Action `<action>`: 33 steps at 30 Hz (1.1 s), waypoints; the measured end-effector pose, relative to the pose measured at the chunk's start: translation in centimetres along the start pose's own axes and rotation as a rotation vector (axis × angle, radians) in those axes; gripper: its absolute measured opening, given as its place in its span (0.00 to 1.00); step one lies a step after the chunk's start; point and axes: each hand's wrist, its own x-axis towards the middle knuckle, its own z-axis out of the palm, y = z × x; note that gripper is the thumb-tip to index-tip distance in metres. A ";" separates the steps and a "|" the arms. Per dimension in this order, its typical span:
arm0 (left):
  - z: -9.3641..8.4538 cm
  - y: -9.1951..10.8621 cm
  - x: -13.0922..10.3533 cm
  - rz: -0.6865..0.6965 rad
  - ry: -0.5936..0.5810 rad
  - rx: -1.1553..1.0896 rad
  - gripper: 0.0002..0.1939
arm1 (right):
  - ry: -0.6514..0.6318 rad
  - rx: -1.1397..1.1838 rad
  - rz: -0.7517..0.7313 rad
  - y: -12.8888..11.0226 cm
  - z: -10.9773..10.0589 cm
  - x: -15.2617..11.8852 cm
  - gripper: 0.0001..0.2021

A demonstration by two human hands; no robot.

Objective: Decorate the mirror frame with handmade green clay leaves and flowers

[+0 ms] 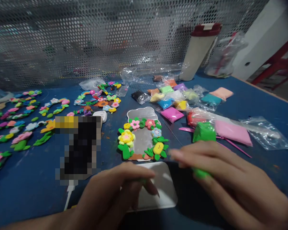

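My left hand (pixel 117 188) is over a white rounded board (pixel 166 188), its thumb and index finger pinched on a small bit of green clay. To the right, my right hand (pixel 227 179) is closed around a lump of green clay (pixel 201 173) and is slightly blurred. Just beyond the board lies a small mirror (pixel 141 140) framed with clay flowers and leaves; a yellow flower (pixel 126 137) sits at its left and a yellow clay piece with a face (pixel 158 148) at its lower right. Neither hand touches the mirror.
A phone (pixel 80 147) with a white cable stands left. Many clay-flower pieces (pixel 21 137) cover the far left. Bagged clay in several colours, an opened green pack (pixel 203 131), pink tools (pixel 235 148) and a tumbler (pixel 199 52) are right. Perforated metal (pixel 86 41) rises behind.
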 end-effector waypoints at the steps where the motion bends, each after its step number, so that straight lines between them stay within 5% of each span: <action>1: -0.3 3.9 2.6 0.050 0.026 -0.046 0.14 | 0.007 0.015 0.068 0.1 0.0 0.0 0.17; 3: -0.4 9.4 5.9 0.092 0.011 -0.092 0.12 | 0.065 0.099 0.216 0.4 0.4 0.0 0.20; 5: -0.2 11.5 6.9 0.066 -0.118 -0.050 0.15 | 0.110 0.243 0.357 0.7 0.8 0.1 0.17; 9: -0.1 10.7 6.2 0.052 -0.167 0.068 0.19 | 0.133 0.507 0.560 1.1 1.2 0.4 0.01; 13: -0.2 10.3 6.1 0.017 -0.090 0.125 0.15 | 0.127 0.583 0.626 1.3 1.2 0.7 0.05; 16: 0.2 10.3 6.3 0.089 0.029 0.159 0.07 | 0.173 0.630 0.591 1.6 1.5 0.8 0.02; 20: 0.5 9.9 6.4 0.178 0.126 0.192 0.08 | 0.163 0.642 0.613 1.9 1.6 1.1 0.05; 27: -0.2 9.6 6.1 0.165 0.045 0.393 0.11 | 0.131 0.488 0.651 1.7 1.2 1.1 0.07; 33: 0.4 9.7 6.3 0.012 0.025 0.304 0.13 | 0.196 0.571 0.663 2.0 1.2 1.4 0.07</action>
